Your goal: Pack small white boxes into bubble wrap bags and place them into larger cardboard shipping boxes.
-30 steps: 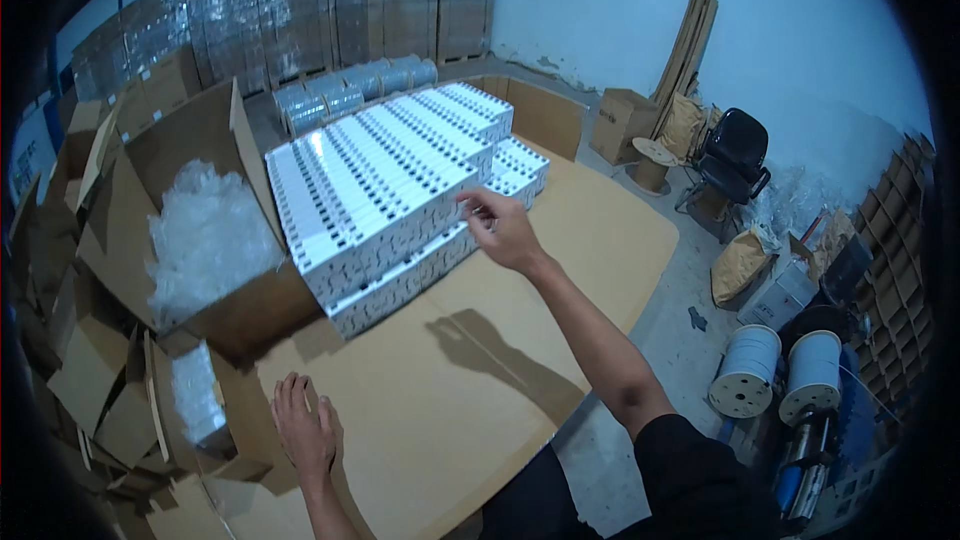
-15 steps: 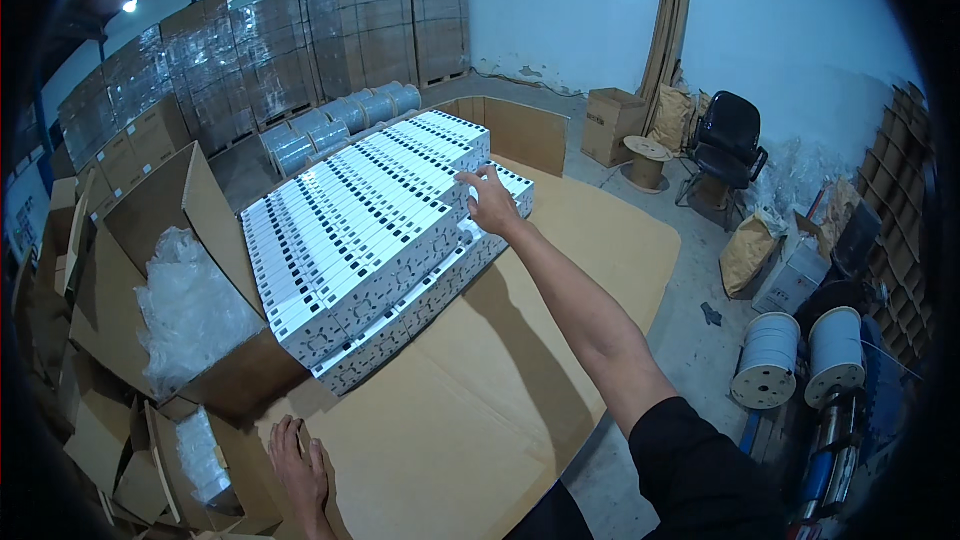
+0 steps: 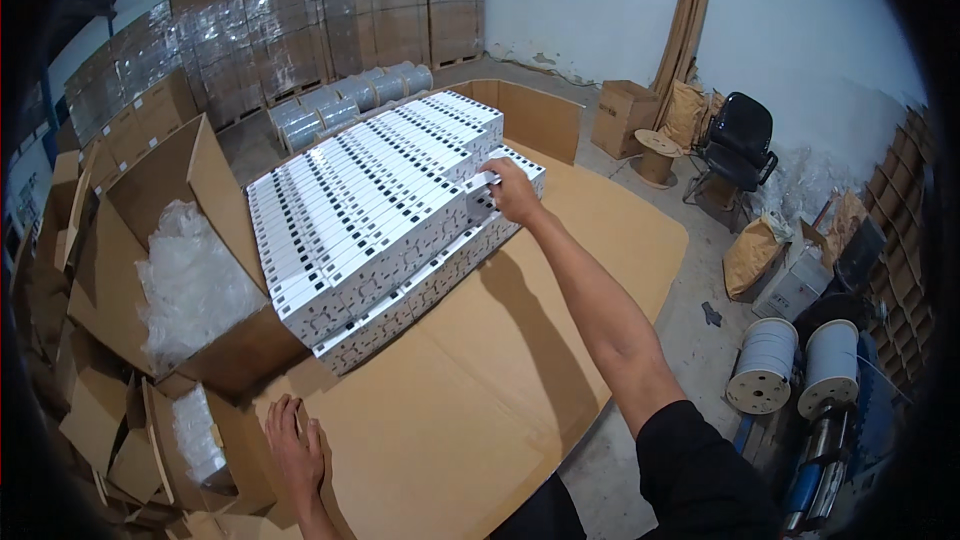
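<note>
Slim white boxes with dark printed patches stand packed side by side in a two-layer stack (image 3: 350, 205) on a cardboard-covered surface (image 3: 450, 370). At the stack's right side, my right hand (image 3: 517, 192) is closed on the top edge of one slim white box (image 3: 481, 196). That box stands at the end of the upper layer, its lower part close against its neighbours. Part of it is hidden by my fingers. My left hand (image 3: 297, 448) lies on the cardboard at the near left, fingers stretched out, holding nothing.
Left of the stack, an open carton (image 3: 215, 180) holds clear plastic bags (image 3: 195, 280). Smaller open cartons (image 3: 105, 395) crowd the near left. Behind are wrapped reels (image 3: 345, 100) and tall wrapped pallets (image 3: 385, 15). A black chair (image 3: 740, 140) and cable spools (image 3: 760, 365) stand on the right.
My right hand has closed on the white box at the stack's edge. The whole view has shifted slightly. My left hand stays on the cardboard.
</note>
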A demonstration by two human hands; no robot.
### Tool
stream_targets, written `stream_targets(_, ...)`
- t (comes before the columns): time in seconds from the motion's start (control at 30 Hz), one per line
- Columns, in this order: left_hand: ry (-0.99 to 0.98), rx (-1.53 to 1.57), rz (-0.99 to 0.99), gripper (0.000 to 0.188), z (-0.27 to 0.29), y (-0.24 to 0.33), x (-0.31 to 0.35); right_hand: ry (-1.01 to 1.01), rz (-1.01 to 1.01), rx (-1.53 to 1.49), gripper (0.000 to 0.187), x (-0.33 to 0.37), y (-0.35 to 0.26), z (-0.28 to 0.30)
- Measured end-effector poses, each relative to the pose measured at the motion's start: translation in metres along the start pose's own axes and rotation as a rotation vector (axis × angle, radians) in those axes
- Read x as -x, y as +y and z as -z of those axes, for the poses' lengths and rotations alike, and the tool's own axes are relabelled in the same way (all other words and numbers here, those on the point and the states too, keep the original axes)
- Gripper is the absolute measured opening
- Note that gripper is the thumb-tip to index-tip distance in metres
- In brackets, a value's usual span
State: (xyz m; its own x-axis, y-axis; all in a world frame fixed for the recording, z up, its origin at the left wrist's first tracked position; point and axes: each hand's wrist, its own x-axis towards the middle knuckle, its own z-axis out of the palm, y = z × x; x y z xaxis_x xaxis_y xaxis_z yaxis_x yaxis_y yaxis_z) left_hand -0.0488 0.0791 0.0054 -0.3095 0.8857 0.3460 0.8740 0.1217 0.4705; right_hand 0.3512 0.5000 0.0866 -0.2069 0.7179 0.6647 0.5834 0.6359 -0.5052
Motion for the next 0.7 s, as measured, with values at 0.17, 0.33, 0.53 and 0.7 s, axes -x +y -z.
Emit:
stream_targets(0.17, 0.035, 0.014, 0.007, 0.039, -0.004, 0.005, -0.002, 0.164, 0.011, 0.013, 0.035, 0.039, -0.002, 0.029)
stream_targets(0.33, 0.079, 0.306, 0.046, 0.035, 0.007, 0.001, 0.003, 0.177, -0.08, -0.147, 0.033, 0.119, -0.097, 0.029)
stream_targets(0.53, -0.011, 0.719, 0.301, 0.026, 0.006, 0.01, 0.01, -0.169, -0.345, -0.506, 0.032, 0.192, -0.212, -0.026)
stream_targets(0.7, -0.174, 0.942, 0.374, 0.025, 0.016, 0.01, 0.009, -0.39, -0.327, -0.595, 0.03, 0.208, -0.297, -0.078)
